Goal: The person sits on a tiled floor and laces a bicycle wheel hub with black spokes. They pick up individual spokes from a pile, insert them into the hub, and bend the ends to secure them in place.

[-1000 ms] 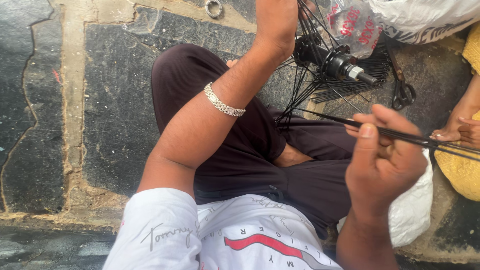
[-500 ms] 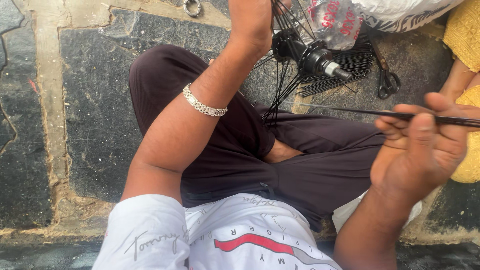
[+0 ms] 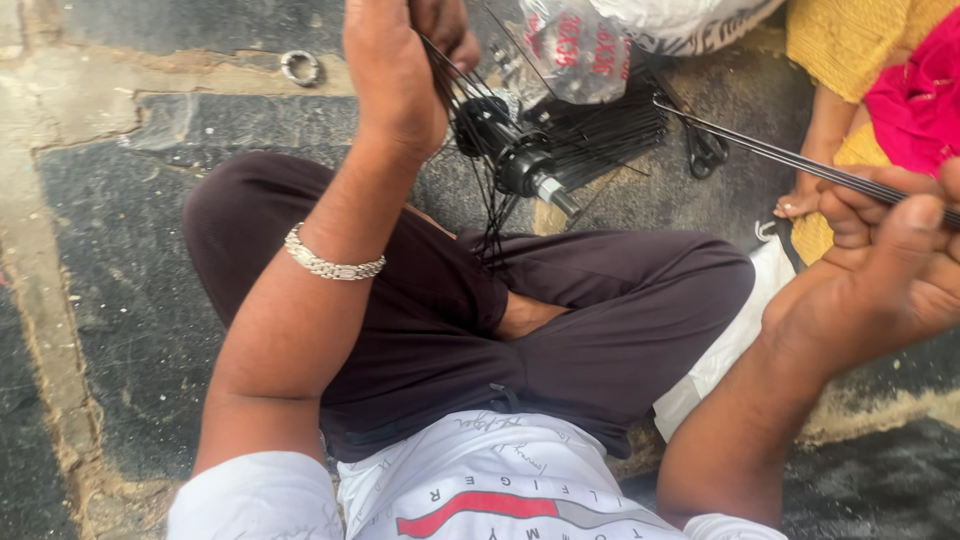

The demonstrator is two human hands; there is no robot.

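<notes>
On the stone floor (image 3: 120, 330) a person sits with crossed legs in dark trousers. Above the knees, the left hand (image 3: 395, 60) is raised and closed around a bundle of thin black spokes (image 3: 470, 140); the fingers are curled tight and only the back of the hand shows to the camera. These spokes go down into a black wheel hub (image 3: 515, 155), which hangs just beside the hand and over the legs, with its metal axle end pointing down and to the right. A silver bracelet (image 3: 330, 262) is on the left wrist.

At the right edge, the right hand (image 3: 885, 255) is nearly closed. Its thumb and curled fingers pinch a few long black spokes (image 3: 760, 150), which run from the hand up and to the left, toward the hub, without touching it.

Behind the hub lies a flat pile of more spokes (image 3: 600, 130) on the floor, next to a clear plastic bag (image 3: 575, 45). A small metal ring (image 3: 300, 67) lies on the floor, well apart from both hands. Yellow and pink cloth (image 3: 880, 70) of another person is in the upper right corner.
</notes>
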